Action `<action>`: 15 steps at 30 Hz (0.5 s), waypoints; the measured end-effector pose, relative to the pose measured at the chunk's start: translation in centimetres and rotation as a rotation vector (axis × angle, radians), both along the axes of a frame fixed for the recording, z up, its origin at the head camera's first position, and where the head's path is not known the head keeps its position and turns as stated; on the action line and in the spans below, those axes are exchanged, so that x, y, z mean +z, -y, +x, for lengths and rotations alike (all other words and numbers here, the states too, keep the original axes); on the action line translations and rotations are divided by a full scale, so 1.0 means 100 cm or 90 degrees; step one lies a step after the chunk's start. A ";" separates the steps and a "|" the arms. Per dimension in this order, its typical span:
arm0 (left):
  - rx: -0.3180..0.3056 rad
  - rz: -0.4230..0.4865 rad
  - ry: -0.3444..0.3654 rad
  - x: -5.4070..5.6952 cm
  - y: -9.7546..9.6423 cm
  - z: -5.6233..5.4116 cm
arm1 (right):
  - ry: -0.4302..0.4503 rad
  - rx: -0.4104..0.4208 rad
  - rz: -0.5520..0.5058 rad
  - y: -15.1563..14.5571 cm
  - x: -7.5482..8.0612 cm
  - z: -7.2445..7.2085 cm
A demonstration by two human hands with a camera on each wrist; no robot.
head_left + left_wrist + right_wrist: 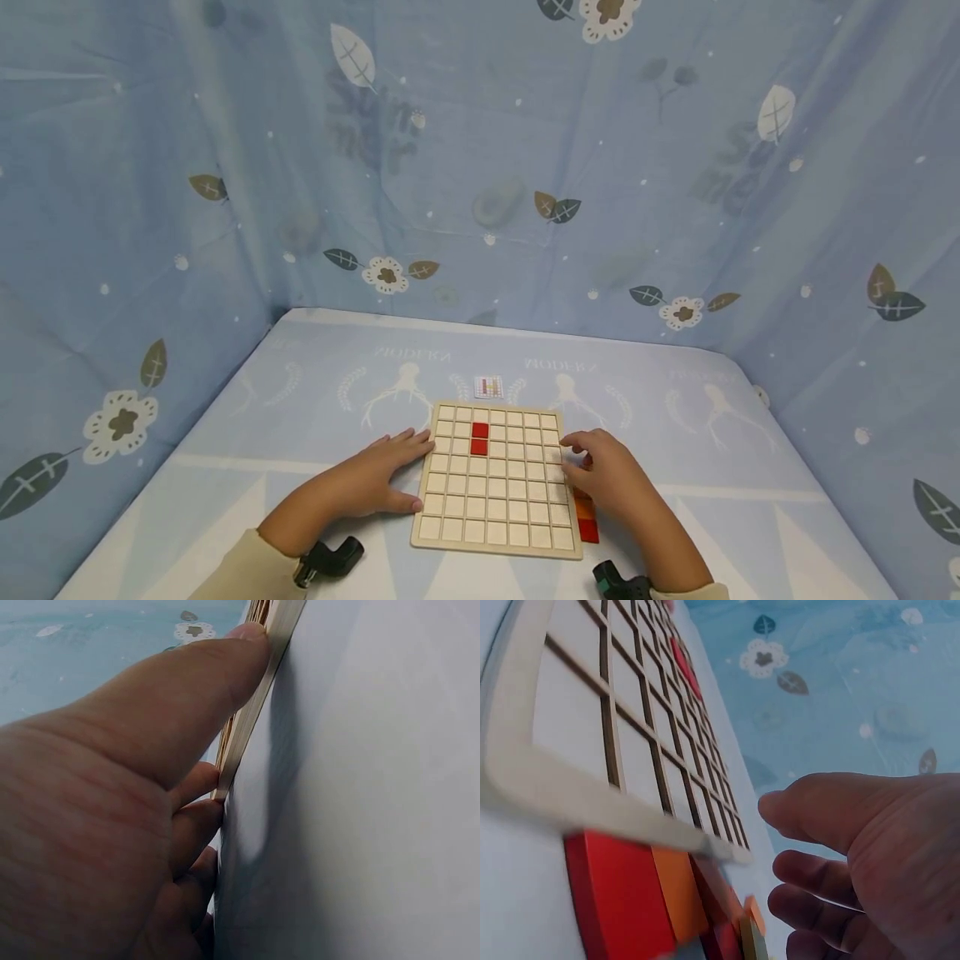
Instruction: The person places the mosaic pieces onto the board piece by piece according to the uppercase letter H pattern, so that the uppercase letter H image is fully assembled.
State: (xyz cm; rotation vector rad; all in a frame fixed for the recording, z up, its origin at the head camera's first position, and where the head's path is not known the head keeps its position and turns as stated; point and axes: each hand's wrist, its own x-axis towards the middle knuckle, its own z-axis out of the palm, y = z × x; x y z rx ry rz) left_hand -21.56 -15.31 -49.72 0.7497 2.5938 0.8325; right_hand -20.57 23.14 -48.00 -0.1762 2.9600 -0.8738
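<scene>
A wooden grid board (489, 548) lies on the table, two red square tiles (479, 439) set one behind the other in its cells. Along its left edge rests my left hand (367, 479), thumb and fingers spread and fingertips against the frame. In the left wrist view the thumb (202, 682) touches the board's side. My right hand (611, 471) hovers by the right edge, fingers loosely bent, above a row of colored tiles (588, 530) that it partly covers. The right wrist view shows no tile between the thumb (810, 806) and fingers.
Red and orange tiles (626, 892) and darker ones lie against the board's right side. A small card with a colored grid pattern (488, 387) lies behind the board. Blue patterned curtain (480, 167) surrounds the table's back and sides.
</scene>
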 end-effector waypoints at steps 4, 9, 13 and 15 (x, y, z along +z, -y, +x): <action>-0.005 0.004 -0.002 0.000 0.000 0.001 | 0.003 -0.026 0.015 -0.017 0.000 0.003; -0.007 0.004 -0.004 -0.001 0.000 0.001 | 0.014 -0.065 0.035 -0.036 -0.005 0.005; -0.004 0.000 -0.004 -0.002 0.001 0.000 | 0.028 -0.082 0.051 -0.045 -0.010 0.005; -0.004 -0.002 -0.002 -0.002 0.001 0.000 | 0.040 -0.090 0.056 -0.048 -0.012 0.005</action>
